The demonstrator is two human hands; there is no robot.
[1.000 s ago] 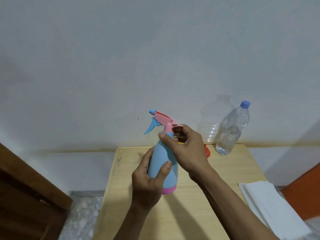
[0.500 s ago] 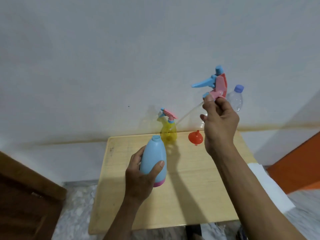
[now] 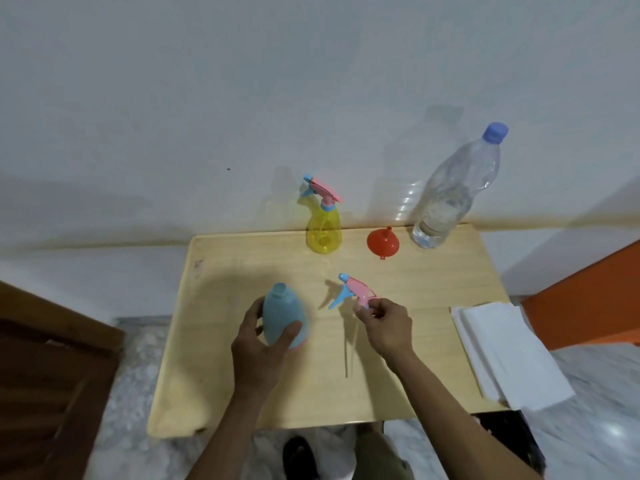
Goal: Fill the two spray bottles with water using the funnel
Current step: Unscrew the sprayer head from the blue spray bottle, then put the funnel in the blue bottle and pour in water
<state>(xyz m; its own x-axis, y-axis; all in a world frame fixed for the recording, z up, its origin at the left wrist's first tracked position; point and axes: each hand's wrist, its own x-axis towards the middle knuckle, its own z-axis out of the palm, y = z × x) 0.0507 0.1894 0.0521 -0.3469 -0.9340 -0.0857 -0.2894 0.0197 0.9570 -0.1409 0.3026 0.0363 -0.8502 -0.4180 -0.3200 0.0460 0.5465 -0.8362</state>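
Note:
My left hand (image 3: 261,344) grips the blue spray bottle (image 3: 283,317), which stands open-necked on the wooden table (image 3: 415,292). My right hand (image 3: 384,325) pinches the collar of its pink and blue spray head (image 3: 353,292), held low over the table with the clear dip tube (image 3: 346,351) trailing toward me. A yellow spray bottle (image 3: 323,226) with its spray head on stands at the table's far edge. To its right lies the red funnel (image 3: 382,241), wide end down. A clear water bottle (image 3: 453,188) with a blue cap stands at the far right.
A stack of white paper towels (image 3: 502,348) overhangs the table's right edge. A dark wooden piece (image 3: 45,368) stands at the left and an orange panel (image 3: 588,299) at the right. The white wall is right behind the table.
The spray head came off the blue bottle, was lifted high to the right, and is now down near the table. The left hand kept hold of the bottle.

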